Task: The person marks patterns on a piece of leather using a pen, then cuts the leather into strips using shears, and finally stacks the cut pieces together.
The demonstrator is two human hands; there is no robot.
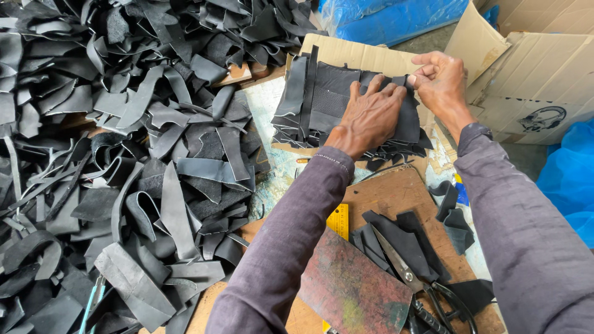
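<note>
Scissors [408, 275]: lying idle nearest me.
Left hand [371, 114]: I'm pressing the leather stack [322, 102] flat.
Right hand [440, 79]: I'm pinching the top piece's corner.
Next: squaring edges carefully.

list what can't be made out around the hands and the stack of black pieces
Head view only:
- Stack of black pieces: its middle lies under the left hand.
- Right hand: fingertips pinch the stack's top edge; palm unseen.
- Scissors: handles cut off by the bottom edge.
</note>
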